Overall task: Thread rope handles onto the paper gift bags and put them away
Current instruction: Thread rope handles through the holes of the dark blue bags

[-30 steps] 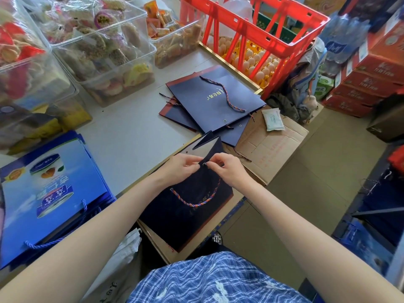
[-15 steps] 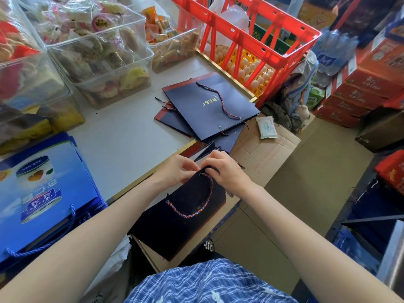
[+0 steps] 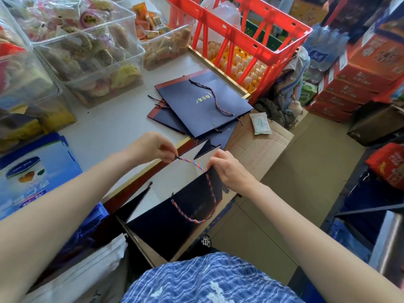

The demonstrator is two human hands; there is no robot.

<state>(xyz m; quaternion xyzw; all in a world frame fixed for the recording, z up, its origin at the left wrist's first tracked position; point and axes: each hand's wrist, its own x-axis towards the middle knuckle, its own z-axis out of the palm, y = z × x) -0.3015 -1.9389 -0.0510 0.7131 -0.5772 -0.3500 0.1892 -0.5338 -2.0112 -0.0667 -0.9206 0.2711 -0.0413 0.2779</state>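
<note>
Behind bag [image 3: 175, 224], finished bags [image 3: 203, 106]

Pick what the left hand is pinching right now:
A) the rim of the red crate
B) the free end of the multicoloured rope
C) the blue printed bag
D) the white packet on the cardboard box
B: the left hand pinches the end of the multicoloured rope, which runs to the top edge of the dark paper bag held by the right hand.
</note>
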